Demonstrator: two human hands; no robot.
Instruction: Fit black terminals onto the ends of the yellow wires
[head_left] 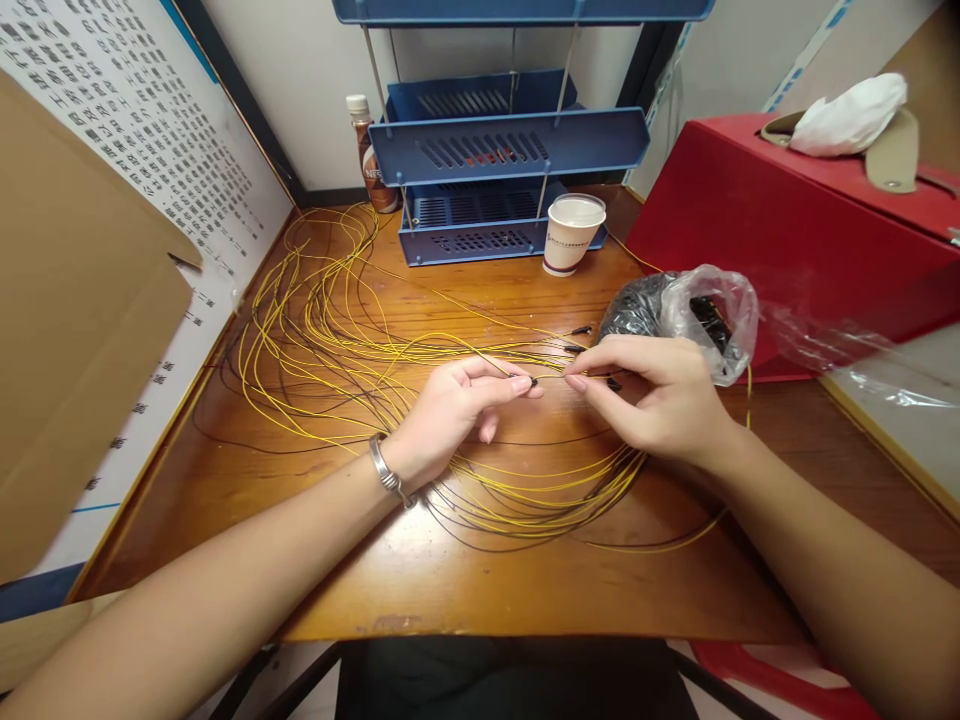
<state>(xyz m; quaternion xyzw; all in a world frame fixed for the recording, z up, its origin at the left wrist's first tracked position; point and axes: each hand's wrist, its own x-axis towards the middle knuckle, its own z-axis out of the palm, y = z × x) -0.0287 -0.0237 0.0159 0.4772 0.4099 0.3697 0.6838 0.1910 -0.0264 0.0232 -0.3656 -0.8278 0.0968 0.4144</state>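
My left hand (457, 405), with a metal bracelet at its wrist, pinches a yellow wire with a small black connector (533, 382) showing past the thumb tip. Just to the right, my right hand (660, 390) is closed in a pinch on a thin wire end (553, 376) that runs between the two hands. Beneath and behind them spreads a loose bundle of yellow and black wires (592, 500), looping far to the left. A few other wires end in black connectors (581, 331) behind my right fingers.
A clear plastic bag (637, 305) of black parts lies behind my right hand. Farther back stand a paper cup (568, 240), a blue tiered rack (510, 150) and a brown bottle (377, 175). A red box (735, 220) is at right, cardboard (82, 330) at left.
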